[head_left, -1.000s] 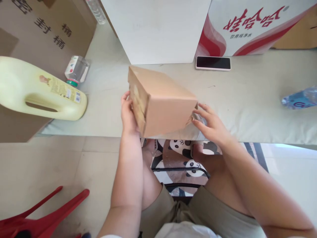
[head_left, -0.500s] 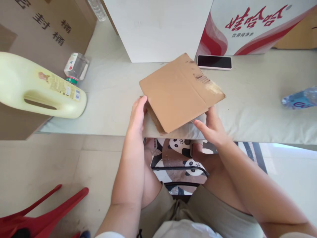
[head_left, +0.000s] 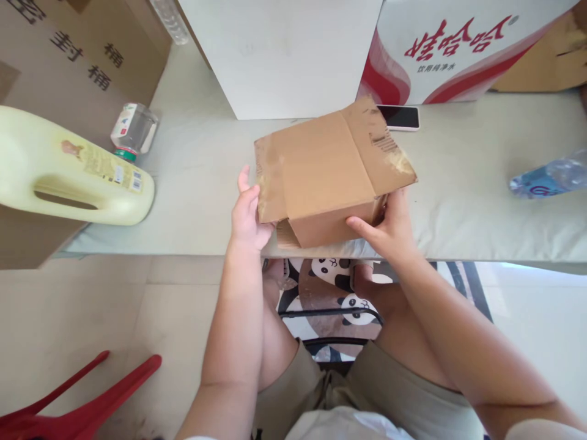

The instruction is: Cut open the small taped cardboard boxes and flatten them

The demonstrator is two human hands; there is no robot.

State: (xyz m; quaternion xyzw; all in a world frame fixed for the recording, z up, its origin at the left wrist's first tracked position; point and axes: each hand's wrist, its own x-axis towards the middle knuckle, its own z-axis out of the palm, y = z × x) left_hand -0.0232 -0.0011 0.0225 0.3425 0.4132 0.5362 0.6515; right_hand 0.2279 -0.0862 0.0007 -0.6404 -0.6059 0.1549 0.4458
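A small brown cardboard box [head_left: 328, 168] is held between my two hands above the front of the cloth-covered table [head_left: 202, 183]. It has opened into a box form, with a flap spread out at its left and another, torn and scuffed, at its right. My left hand [head_left: 250, 214] grips the left flap near its front corner, its thumb on the edge and some fingers underneath. My right hand [head_left: 387, 226] closes on the right front corner, with the thumb along the front side and the other fingers hidden behind the cardboard.
A yellow jug [head_left: 77, 165] and a clear bottle with a green cap [head_left: 132, 131] lie at the left by a large carton [head_left: 82, 55]. Behind the box stand a white carton [head_left: 293, 55], a red-and-white carton [head_left: 440, 55] and a phone [head_left: 403, 117]. A water bottle [head_left: 550, 177] lies right.
The cardboard has gone from nearly flat to an opened box, its front side now showing. My left hand has shifted slightly left and down onto the left flap; my right thumb has moved onto the front side.
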